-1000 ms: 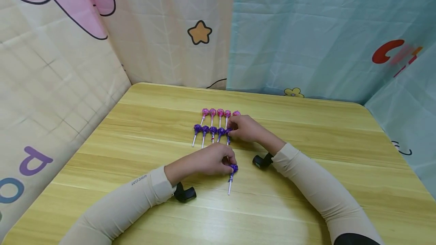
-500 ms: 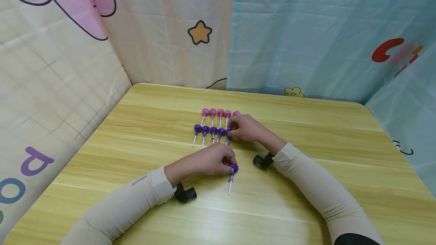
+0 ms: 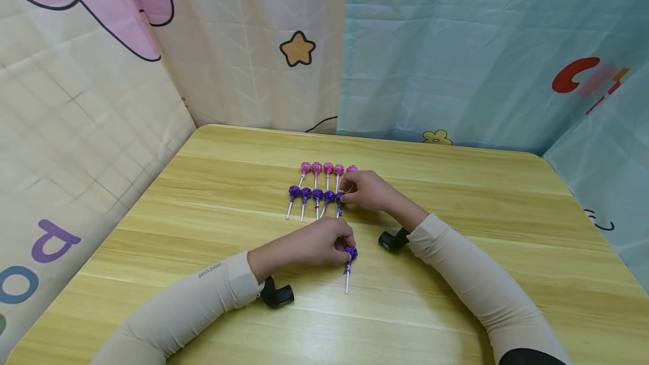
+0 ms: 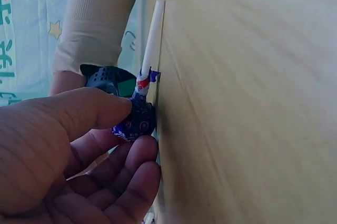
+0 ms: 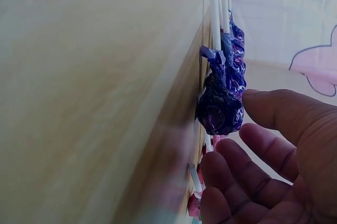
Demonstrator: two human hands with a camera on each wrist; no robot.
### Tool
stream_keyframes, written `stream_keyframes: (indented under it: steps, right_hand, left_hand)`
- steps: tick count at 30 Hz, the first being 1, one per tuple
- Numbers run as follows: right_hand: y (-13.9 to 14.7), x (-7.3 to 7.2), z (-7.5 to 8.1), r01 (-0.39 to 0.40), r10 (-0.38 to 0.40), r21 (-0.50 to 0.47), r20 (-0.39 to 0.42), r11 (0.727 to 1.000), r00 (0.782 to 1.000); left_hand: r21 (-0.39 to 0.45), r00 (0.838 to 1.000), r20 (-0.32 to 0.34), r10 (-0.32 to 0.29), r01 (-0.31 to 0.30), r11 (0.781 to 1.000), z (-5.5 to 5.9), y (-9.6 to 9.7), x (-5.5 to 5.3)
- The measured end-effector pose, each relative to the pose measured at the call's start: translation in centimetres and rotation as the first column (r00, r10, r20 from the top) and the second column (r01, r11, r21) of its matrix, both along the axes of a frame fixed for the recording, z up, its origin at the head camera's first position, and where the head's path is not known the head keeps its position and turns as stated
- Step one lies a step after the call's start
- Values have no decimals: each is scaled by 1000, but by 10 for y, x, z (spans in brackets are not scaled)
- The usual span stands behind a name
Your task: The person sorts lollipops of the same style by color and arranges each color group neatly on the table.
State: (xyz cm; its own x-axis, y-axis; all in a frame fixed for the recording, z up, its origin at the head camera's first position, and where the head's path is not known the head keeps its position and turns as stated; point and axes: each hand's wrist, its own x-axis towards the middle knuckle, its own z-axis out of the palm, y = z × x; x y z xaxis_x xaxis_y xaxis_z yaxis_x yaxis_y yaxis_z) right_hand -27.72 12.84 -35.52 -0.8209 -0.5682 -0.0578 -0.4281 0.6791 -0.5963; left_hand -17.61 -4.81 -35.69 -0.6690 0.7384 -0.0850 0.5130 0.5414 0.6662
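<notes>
In the head view my left hand [image 3: 324, 241] pinches the wrapped head of a purple lollipop [image 3: 347, 277] close over the table, its white stick toward me. The left wrist view shows the thumb and fingers at the wrapper [image 4: 138, 118]. My right hand [image 3: 370, 190] is at the right end of a row of purple lollipops [image 3: 306, 193]. Its thumb tip is right at the end lollipop's head [image 5: 218, 110] in the right wrist view, with the other fingers loosely bent below. Behind lies a row of pink lollipops [image 3: 316, 168], the rightmost partly hidden by the right hand.
Everything lies on a wooden table [image 3: 431, 308]. Black wrist devices [image 3: 276, 294] stick out beneath both sleeves. Printed curtains [image 3: 243, 44] hang behind the table and at its sides.
My left hand has shifted slightly right and toward me with its purple lollipop. My right hand has moved very slightly right; the end purple lollipop stays in the row.
</notes>
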Motion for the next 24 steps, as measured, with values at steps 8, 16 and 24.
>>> stream_keyframes:
  steps: [8, 16, 24]
  right_hand:
    - [7, 4, 2, 7, -7, -9, -7, 1000, 1000]
    - [19, 8, 3, 10, -10, -38, -13, 999, 1000]
    - [34, 19, 8, 3, -4, -73, -13, 997, 1000]
  left_hand:
    - [-49, 1000, -22, -11, 10, 999, 3, 4, 1]
    - [-26, 1000, 27, -3, 4, 1000, 10, 2, 0]
    - [9, 1000, -13, -14, 15, 1000, 25, -5, -15]
